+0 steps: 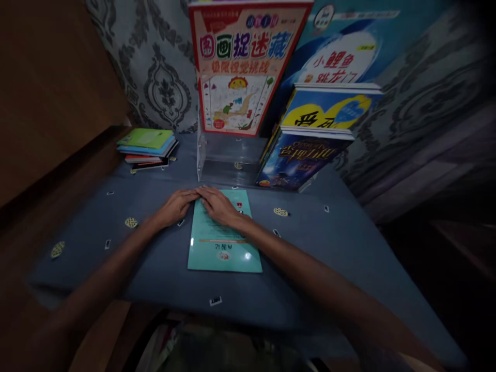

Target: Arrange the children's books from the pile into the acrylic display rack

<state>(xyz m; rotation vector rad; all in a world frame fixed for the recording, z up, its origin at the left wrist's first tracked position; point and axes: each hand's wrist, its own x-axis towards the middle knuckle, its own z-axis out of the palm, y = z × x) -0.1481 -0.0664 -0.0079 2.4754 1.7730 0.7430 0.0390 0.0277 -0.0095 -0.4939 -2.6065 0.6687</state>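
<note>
A thin teal book lies flat on the cloth-covered table, its printed title upside down to me. My right hand rests over its upper part, palm down with the fingers stretched out toward the upper left corner. At that corner my left hand reaches in from the left, fingers extended and slightly curved. The fingertips of both hands meet there. My hands cover the upper left corner of the book, and my left thumb is mostly hidden.
Behind the book stands a clear acrylic rack. A red-bordered picture book stands at its upper tier, with a dark blue book and others upright at right. A small book stack sits at left on the grey-blue tablecloth.
</note>
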